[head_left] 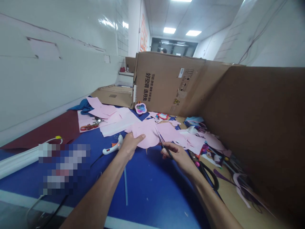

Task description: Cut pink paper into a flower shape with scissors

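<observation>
My left hand (129, 144) pinches the left edge of a pink sheet of paper (147, 136), thumb lying on top. The sheet's lower edge is rounded. In my right hand (175, 153) is a pair of scissors with dark handles (168, 152); the blades meet the right side of the sheet, and the fingers partly hide the handles. Just left of my left hand, a white glue gun (113, 148) lies on the blue tabletop (147, 187). Beyond my hands are more pink paper pieces (166, 131). Larger black-handled shears (211, 175) lie beside my right forearm.
A big cardboard box (164, 86) stands behind the papers, its side panel (257, 111) walling off the right. Scraps (214, 157) lie along that side. Keys (98, 121) and a flower-shaped card (140, 108) are further back. A white tube-like object (21, 162) lies at left.
</observation>
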Tool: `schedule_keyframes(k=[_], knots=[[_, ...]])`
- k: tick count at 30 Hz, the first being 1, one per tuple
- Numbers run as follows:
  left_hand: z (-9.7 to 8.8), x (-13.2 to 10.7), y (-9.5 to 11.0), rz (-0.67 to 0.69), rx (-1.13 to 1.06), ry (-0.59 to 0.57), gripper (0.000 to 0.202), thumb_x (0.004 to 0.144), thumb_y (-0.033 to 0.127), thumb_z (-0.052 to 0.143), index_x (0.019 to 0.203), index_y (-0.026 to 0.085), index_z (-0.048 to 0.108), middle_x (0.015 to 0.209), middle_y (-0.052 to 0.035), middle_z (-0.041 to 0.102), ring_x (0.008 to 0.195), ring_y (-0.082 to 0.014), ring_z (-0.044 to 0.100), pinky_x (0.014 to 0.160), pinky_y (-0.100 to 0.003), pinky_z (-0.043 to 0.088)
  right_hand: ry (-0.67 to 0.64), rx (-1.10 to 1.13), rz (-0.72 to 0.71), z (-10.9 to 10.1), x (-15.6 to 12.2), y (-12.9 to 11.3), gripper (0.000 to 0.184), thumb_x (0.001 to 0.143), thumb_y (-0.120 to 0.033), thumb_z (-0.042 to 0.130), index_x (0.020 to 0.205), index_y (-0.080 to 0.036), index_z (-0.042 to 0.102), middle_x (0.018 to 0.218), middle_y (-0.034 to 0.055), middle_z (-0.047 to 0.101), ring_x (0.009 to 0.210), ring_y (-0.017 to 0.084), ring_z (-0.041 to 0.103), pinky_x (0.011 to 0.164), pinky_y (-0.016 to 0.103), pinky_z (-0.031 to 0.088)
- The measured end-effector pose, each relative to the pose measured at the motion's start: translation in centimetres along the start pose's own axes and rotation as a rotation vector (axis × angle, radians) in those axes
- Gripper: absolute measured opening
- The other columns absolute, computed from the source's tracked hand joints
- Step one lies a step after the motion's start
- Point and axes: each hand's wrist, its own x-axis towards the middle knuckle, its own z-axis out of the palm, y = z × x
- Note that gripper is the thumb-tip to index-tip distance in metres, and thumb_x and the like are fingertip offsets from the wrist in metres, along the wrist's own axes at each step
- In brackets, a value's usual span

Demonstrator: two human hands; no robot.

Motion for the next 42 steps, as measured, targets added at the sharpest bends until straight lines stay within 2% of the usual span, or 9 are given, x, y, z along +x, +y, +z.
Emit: schedule_keyframes(k=[11,16,27,36,42], knots=[[0.08,0.12,-0.14,-0.018,0.007,-0.012,0.049,0.064,0.035,0.093,0.105,0.012,0.080,0.105,-0.0164,0.080,0.096,-0.0317,0.075,0.096,-0.047,0.055,0.012,0.022,-0.022,-0.18,0.01,0.35,0.045,0.077,-0.051,0.084,0.111,-0.021,0.079,0.090,0.0050,0.070,0.078,0.020,0.061,0.076,0.034,0.052],[0.15,-0.02,-0.08,-0.016,0.010,-0.015,0.044,0.064,0.035,0.092,0.100,0.012,0.081,0.102,-0.0156,0.081,0.092,-0.0308,0.075,0.091,-0.045,0.057,0.045,0.043,-0.006,-0.20,0.06,0.54,0.052,0.073,-0.053,0.088,0.112,-0.020,0.079,0.090,0.0060,0.072,0.076,0.021,0.064,0.078,0.036,0.051],[0.08,0.04,-0.23,-0.007,0.021,-0.023,0.046,0.065,0.038,0.092,0.101,0.012,0.081,0.103,-0.0156,0.081,0.093,-0.0317,0.075,0.091,-0.045,0.057,0.041,0.037,-0.013,-0.32,0.22,1.05,0.050,0.075,-0.052,0.087,0.112,-0.020,0.080,0.090,0.0055,0.073,0.073,0.020,0.063,0.075,0.034,0.050],[-0.15,0.18,-0.25,-0.011,0.027,-0.029,0.045,0.066,0.035,0.091,0.103,0.013,0.081,0.105,-0.0154,0.081,0.092,-0.0297,0.075,0.089,-0.043,0.058,0.032,-0.003,-0.018,-0.21,0.11,0.45,0.049,0.075,-0.054,0.085,0.110,-0.020,0.081,0.083,0.0039,0.070,0.069,0.019,0.061,0.072,0.034,0.047],[-0.03,-0.01,0.22,-0.013,0.006,-0.042,0.048,0.064,0.035,0.092,0.105,0.013,0.081,0.102,-0.0152,0.081,0.093,-0.0309,0.075,0.092,-0.046,0.058,0.030,-0.030,-0.015,-0.15,0.09,0.38,0.051,0.076,-0.054,0.084,0.113,-0.019,0.080,0.082,0.0044,0.071,0.069,0.019,0.061,0.072,0.034,0.047]])
